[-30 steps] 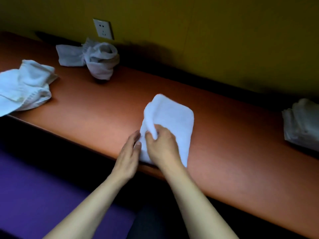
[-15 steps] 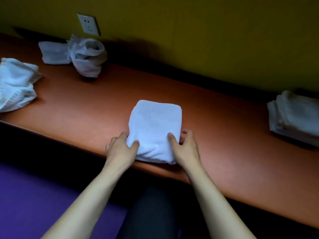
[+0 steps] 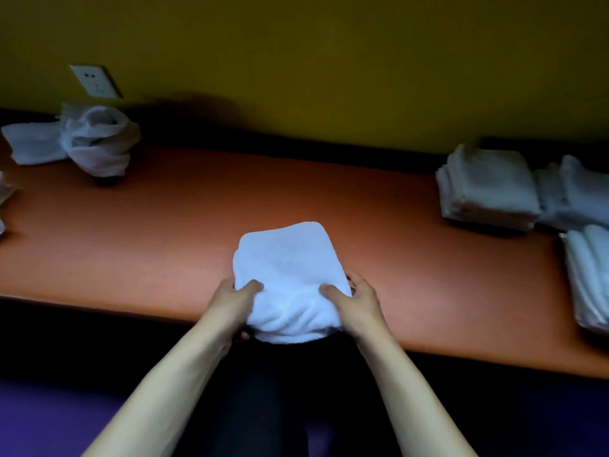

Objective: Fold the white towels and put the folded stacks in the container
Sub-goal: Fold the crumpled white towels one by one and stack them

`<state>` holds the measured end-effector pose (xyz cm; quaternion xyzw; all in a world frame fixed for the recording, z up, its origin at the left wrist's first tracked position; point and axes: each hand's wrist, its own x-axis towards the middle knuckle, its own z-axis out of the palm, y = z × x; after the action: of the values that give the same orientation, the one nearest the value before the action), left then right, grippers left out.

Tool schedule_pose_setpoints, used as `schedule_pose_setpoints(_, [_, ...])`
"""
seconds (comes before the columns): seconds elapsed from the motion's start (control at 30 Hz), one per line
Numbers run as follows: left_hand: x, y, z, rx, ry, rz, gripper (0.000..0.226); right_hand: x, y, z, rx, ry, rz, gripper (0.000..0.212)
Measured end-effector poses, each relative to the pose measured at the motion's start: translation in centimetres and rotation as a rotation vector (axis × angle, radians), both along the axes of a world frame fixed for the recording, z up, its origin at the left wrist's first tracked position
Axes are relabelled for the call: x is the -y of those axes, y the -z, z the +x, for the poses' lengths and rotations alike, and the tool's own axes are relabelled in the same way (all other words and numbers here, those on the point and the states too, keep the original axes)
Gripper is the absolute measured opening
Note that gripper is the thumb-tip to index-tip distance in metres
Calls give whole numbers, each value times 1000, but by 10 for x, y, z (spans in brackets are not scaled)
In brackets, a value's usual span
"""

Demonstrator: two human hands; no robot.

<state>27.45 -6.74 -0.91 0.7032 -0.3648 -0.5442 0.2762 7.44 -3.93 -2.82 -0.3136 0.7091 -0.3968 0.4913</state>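
A folded white towel (image 3: 288, 268) sits at the near edge of the orange table (image 3: 197, 225), its near side lifted and hanging over the edge. My left hand (image 3: 232, 301) grips its left near corner, thumb on top and fingers beneath. My right hand (image 3: 354, 300) grips the right near corner the same way. Folded towel stacks (image 3: 487, 186) lie at the right end of the table. No container shows in the head view.
A crumpled unfolded towel (image 3: 95, 143) lies at the back left under a wall socket (image 3: 95, 80). Another towel's edge (image 3: 5, 196) shows at the far left. More folded towels (image 3: 590, 275) lie at the right border. A yellow wall stands behind the table.
The towel went from half folded to a compact square. Both hands moved to its near corners and now lift its near edge off the table. The view swung to the right.
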Motion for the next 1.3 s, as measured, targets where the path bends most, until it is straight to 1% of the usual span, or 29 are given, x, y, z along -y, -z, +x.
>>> schedule_pose_setpoints(0.03, [-4, -3, -16, 37, 42, -27, 5, -8, -1, -13, -15, 19, 2, 29])
schedule_pose_setpoints(0.1, [-10, -3, -45, 81, 119, -76, 10, -23, -2, -39, -42, 58, 2, 30])
schedule_pose_setpoints(0.13, [-13, -2, -60, 86, 156, -79, 15, -31, -3, -54, -46, 82, 7, 31])
schedule_pose_setpoints(0.2, [-20, 2, -90, 108, 216, -99, 38, -46, -5, -83, -76, 122, 24, 32])
schedule_pose_setpoints(0.23, [-25, 3, -105, 117, 252, -118, 46, -55, -6, -99, -97, 138, 26, 33])
schedule_pose_setpoints(0.3, [-36, 3, -139, 112, 326, -158, 48, -73, -7, -128, -122, 176, 17, 38])
schedule_pose_setpoints(0.37, [-48, 0, -174, 83, 386, -182, 47, -91, -10, -157, -133, 221, -3, 41])
schedule_pose_setpoints(0.47, [-65, -6, -226, -1, 448, -239, 52, -115, -16, -201, -161, 308, -67, 40])
schedule_pose_setpoints(0.57, [-78, -13, -273, -62, 471, -343, 49, -133, -28, -242, -196, 379, -148, 42])
schedule_pose_setpoints(0.67, [-89, -30, -322, -118, 502, -452, 53, -148, -46, -290, -224, 413, -259, 44])
schedule_pose_setpoints(0.73, [-87, -42, -352, -181, 517, -540, 57, -148, -61, -322, -274, 440, -339, 42])
schedule_pose_setpoints(0.83, [-76, -67, -400, -274, 586, -649, 56, -144, -88, -367, -381, 500, -404, 40])
schedule_pose_setpoints(0.87, [-70, -74, -417, -270, 619, -669, 57, -142, -95, -382, -398, 520, -422, 39])
schedule_pose_setpoints(0.97, [-52, -83, -469, -218, 697, -677, 63, -139, -106, -430, -484, 590, -431, 40])
schedule_pose_setpoints(1.07, [-41, -86, -512, -159, 775, -687, 72, -135, -108, -473, -605, 628, -338, 51])
schedule_pose_setpoints(1.13, [-40, -71, -530, -15, 903, -718, 81, -132, -99, -491, -776, 565, -142, 64])
schedule_pose_setpoints(1.17, [-43, -59, -535, 105, 1006, -728, 81, -132, -90, -495, -885, 502, -38, 69])
schedule_pose_setpoints(1.2, [-47, -45, -537, 228, 1107, -719, 74, -131, -80, -495, -964, 442, 26, 70])
schedule_pose_setpoints(1.23, [-52, -31, -538, 326, 1179, -708, 66, -131, -68, -493, -989, 398, 51, 66])
schedule_pose_setpoints(1.27, [-57, -20, -536, 378, 1211, -701, 61, -131, -57, -490, -969, 371, 58, 61])
schedule_pose_setpoints(1.3, [-61, -12, -534, 392, 1219, -698, 59, -132, -47, -488, -941, 361, 59, 56])
